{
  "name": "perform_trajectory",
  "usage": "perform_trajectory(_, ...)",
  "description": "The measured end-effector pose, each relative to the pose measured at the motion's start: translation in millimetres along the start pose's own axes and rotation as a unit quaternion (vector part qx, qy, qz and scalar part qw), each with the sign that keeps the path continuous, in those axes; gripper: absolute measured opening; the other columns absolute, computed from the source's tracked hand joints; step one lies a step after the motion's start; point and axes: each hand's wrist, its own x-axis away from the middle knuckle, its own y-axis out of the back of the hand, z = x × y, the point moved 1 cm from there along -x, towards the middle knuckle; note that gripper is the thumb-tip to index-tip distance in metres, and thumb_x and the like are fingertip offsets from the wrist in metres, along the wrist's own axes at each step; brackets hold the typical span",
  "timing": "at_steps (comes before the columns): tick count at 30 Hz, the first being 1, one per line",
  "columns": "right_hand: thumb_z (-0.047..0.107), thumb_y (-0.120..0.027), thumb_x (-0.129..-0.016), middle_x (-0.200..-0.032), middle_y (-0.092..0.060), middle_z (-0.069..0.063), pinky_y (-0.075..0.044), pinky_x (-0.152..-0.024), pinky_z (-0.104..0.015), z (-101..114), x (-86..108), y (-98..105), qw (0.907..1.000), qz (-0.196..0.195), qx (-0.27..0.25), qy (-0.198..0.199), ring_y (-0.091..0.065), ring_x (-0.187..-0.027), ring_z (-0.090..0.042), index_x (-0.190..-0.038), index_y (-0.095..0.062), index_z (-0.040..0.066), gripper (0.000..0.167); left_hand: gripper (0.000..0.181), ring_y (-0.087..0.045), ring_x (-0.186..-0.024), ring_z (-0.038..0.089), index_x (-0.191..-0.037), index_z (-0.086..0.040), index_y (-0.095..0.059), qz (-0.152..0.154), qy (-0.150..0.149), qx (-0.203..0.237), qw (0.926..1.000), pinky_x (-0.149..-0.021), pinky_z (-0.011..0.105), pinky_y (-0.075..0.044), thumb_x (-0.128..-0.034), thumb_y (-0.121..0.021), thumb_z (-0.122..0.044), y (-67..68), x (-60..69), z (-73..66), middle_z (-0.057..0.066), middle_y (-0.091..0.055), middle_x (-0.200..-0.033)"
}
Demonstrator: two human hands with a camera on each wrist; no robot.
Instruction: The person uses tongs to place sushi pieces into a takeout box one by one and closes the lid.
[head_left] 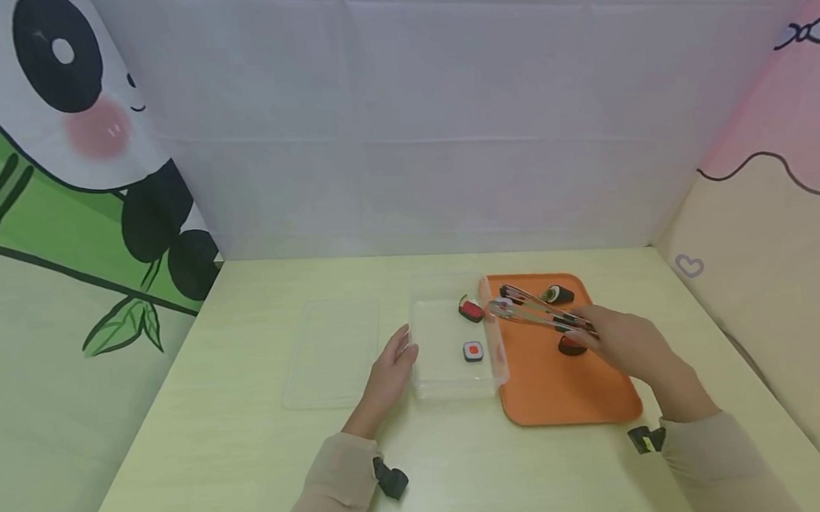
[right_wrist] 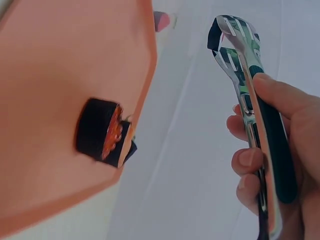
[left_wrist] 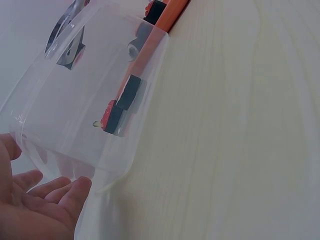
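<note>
My left hand holds the left wall of a clear plastic box, its fingers at the outside of the wall. Inside the box lie a red-topped sushi piece and a small sushi roll with an orange centre. My right hand grips metal tongs with dark handles, their tips above the box's right rim. Between the tips sits a dark sushi piece, mostly hidden. Under the right hand, a roe-topped sushi piece rests on an orange tray.
A dark-wrapped sushi roll lies near the tray's far edge. The box's right side stands against or over the tray's left edge. A clear flat lid lies left of the box on the pale table. A white backdrop rises behind.
</note>
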Motion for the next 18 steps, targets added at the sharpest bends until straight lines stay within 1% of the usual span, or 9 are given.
perform_trajectory(3,0.034,-0.063,-0.096,-0.073,-0.052,0.008,-0.038,-0.047,-0.031,7,-9.1,-3,1.0000,0.004,0.002,0.008,-0.044,-0.055,-0.011,-0.117,-0.060,0.008,0.033,0.055,-0.035,-0.137,0.035,-0.155,-0.018,-0.027,0.002,0.001,0.002,1.0000,-0.108,0.054,-0.031,-0.1050,-0.042,-0.037,0.2,-0.1,0.2,0.013,-0.034,-0.154)
perform_trajectory(4,0.035,-0.062,-0.096,-0.073,-0.052,0.009,-0.038,-0.047,-0.031,9,-11.9,-4,0.9999,0.005,0.005,0.010,-0.044,-0.055,-0.010,-0.117,-0.060,0.008,0.034,0.055,-0.035,-0.137,0.035,-0.155,-0.018,-0.027,0.002,0.001,0.002,1.0000,-0.108,0.054,-0.032,-0.1050,-0.042,-0.037,0.2,-0.2,0.1,0.013,-0.033,-0.154)
perform_trajectory(10,0.031,-0.064,-0.096,-0.070,-0.046,0.007,-0.039,-0.046,-0.030,15,-24.5,-13,0.9995,0.009,0.016,0.027,-0.043,-0.053,-0.010,-0.103,-0.058,0.009,0.024,0.055,-0.035,-0.137,0.036,-0.154,-0.017,-0.028,0.000,0.004,-0.002,1.0000,-0.108,0.054,-0.031,-0.1051,-0.042,-0.036,-0.1,-0.3,-1.4,0.014,-0.034,-0.154)
perform_trajectory(13,0.030,-0.065,-0.096,-0.071,-0.048,0.007,-0.040,-0.046,-0.031,16,-28.5,-17,0.9993,0.009,0.015,0.032,-0.045,-0.054,-0.010,-0.107,-0.059,0.006,0.027,0.054,-0.036,-0.136,0.036,-0.154,-0.017,-0.028,-0.001,0.004,-0.006,1.0000,-0.108,0.055,-0.031,-0.1052,-0.042,-0.035,0.0,0.0,-1.3,0.014,-0.034,-0.153)
perform_trajectory(18,0.030,-0.064,-0.096,-0.074,-0.054,0.007,-0.042,-0.046,-0.031,16,-32.4,-20,0.9996,0.026,0.005,0.014,-0.048,-0.057,-0.010,-0.116,-0.059,0.006,0.032,0.054,-0.037,-0.136,0.036,-0.154,-0.017,-0.028,-0.003,0.003,-0.006,1.0000,-0.108,0.055,-0.030,-0.1052,-0.042,-0.035,-0.1,1.4,-1.9,0.013,-0.034,-0.153)
